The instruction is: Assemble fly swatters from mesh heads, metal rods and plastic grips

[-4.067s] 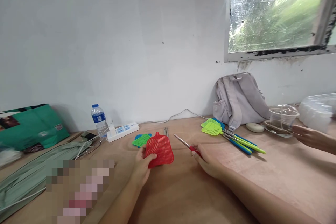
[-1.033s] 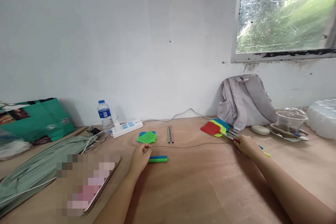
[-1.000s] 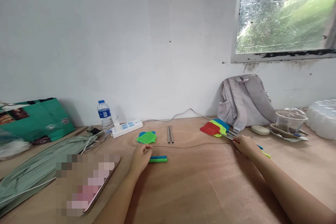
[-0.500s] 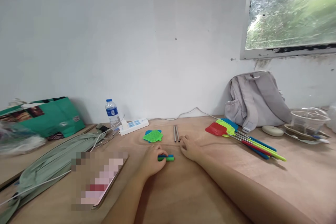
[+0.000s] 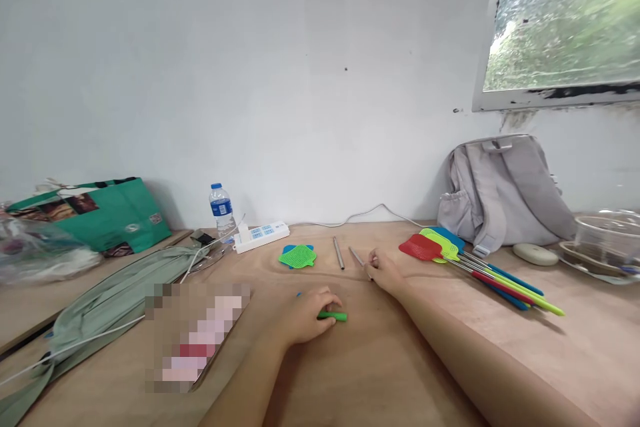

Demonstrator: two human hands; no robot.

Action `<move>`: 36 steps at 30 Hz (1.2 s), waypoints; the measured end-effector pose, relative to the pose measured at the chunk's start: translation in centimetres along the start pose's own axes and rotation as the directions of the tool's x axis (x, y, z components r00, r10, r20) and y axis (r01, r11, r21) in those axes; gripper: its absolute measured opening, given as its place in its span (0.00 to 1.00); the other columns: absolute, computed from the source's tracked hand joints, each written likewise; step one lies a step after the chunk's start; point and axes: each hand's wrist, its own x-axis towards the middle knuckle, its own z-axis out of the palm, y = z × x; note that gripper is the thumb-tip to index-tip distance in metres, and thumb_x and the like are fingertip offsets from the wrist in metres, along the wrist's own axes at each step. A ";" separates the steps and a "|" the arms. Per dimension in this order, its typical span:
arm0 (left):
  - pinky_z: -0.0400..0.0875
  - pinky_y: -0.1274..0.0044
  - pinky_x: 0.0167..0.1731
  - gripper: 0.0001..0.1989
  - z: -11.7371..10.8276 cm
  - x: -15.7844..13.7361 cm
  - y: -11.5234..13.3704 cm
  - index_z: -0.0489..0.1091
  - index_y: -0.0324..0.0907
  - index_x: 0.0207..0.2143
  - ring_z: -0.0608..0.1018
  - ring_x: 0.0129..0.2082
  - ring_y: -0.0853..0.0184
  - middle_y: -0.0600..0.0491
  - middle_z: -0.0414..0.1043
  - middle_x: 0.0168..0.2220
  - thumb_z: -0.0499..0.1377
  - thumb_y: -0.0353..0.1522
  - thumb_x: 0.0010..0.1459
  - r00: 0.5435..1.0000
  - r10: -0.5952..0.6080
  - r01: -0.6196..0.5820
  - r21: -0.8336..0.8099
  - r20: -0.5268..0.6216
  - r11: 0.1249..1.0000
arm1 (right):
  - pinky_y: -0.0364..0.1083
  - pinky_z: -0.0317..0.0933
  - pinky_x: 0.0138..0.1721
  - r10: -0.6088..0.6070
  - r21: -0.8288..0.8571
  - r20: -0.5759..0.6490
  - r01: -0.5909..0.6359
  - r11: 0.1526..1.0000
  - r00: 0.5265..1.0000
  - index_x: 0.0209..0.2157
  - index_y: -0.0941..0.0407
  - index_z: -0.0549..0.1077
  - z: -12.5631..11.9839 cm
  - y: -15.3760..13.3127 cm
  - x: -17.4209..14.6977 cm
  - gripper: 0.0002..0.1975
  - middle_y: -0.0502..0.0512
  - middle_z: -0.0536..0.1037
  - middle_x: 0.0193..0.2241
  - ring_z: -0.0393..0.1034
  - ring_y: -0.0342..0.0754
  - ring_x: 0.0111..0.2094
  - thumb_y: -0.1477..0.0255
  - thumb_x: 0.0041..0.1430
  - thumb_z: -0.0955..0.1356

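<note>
My left hand (image 5: 311, 315) is closed on a green handle tube (image 5: 340, 316), whose right end sticks out past the fingers. A bit of blue (image 5: 299, 294) shows behind that hand, mostly hidden by it. My right hand (image 5: 384, 271) pinches a thin metal rod (image 5: 357, 256), its far end pointing away to the left. A second metal rod (image 5: 339, 253) lies on the table just left of it. Beyond my left hand, a green fly swatter head (image 5: 299, 256) rests over a blue one (image 5: 287, 249).
Several fly swatters (image 5: 480, 271) lie at the right, before a grey backpack (image 5: 500, 193). A power strip (image 5: 261, 235) and water bottle (image 5: 222, 208) stand by the wall. On the left are a phone-like blurred object (image 5: 205, 340), grey-green cloth (image 5: 115, 300) and green bag (image 5: 120, 217).
My right hand has taken hold of one metal rod and drawn it right, away from the other. My left hand has taken up the green tube, leaving the blue one behind it.
</note>
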 end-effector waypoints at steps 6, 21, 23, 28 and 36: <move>0.61 0.78 0.34 0.06 1.6 0.1 1.8 0.65 0.44 0.34 0.68 0.36 0.66 0.53 0.65 0.36 0.50 0.33 0.54 0.999 0.028 -0.023 -0.107 0.046 0.994 | 0.42 0.49 0.19 0.072 0.479 -0.065 -0.032 0.877 0.995 0.30 0.55 0.62 -1.2 -0.6 -4.4 0.13 0.50 0.71 0.23 0.53 0.40 0.17 0.59 0.50 0.62; 0.60 0.80 0.31 0.12 2.4 0.3 3.6 0.58 0.44 0.36 0.66 0.29 0.70 0.57 0.63 0.27 0.40 0.38 0.60 1.000 -0.027 0.025 -0.291 -0.003 0.956 | 0.46 0.59 0.27 0.026 0.880 0.178 -0.171 0.443 0.984 0.16 0.57 0.69 -2.4 -3.1 -9.3 0.18 0.55 0.73 0.20 0.66 0.47 0.23 0.59 0.48 0.61; 0.60 0.80 0.31 0.12 2.2 0.4 3.4 0.59 0.43 0.36 0.67 0.30 0.70 0.56 0.64 0.29 0.41 0.38 0.60 1.000 -0.015 0.009 -0.276 -0.018 0.961 | 0.48 0.60 0.29 0.039 0.873 0.183 -0.181 0.453 0.982 0.15 0.57 0.69 -2.5 -3.1 -9.3 0.22 0.57 0.73 0.20 0.68 0.50 0.26 0.56 0.49 0.58; 0.61 0.80 0.32 0.12 1.7 0.4 3.4 0.61 0.43 0.38 0.68 0.31 0.69 0.55 0.66 0.30 0.43 0.39 0.59 0.997 0.023 -0.042 -0.277 -0.069 0.960 | 0.49 0.61 0.31 0.079 0.864 0.170 -0.187 0.468 0.982 0.16 0.57 0.69 -2.4 -3.0 -9.1 0.19 0.57 0.74 0.20 0.68 0.51 0.28 0.59 0.49 0.59; 0.62 0.80 0.31 0.08 2.3 0.8 4.4 0.66 0.42 0.34 0.70 0.31 0.69 0.55 0.70 0.31 0.53 0.37 0.53 0.975 0.002 -0.087 -0.378 -0.220 0.922 | 0.51 0.60 0.37 -0.081 0.802 0.136 -0.062 0.594 0.987 0.31 0.56 0.72 -1.2 -2.7 -9.8 0.16 0.56 0.75 0.28 0.68 0.52 0.34 0.60 0.50 0.59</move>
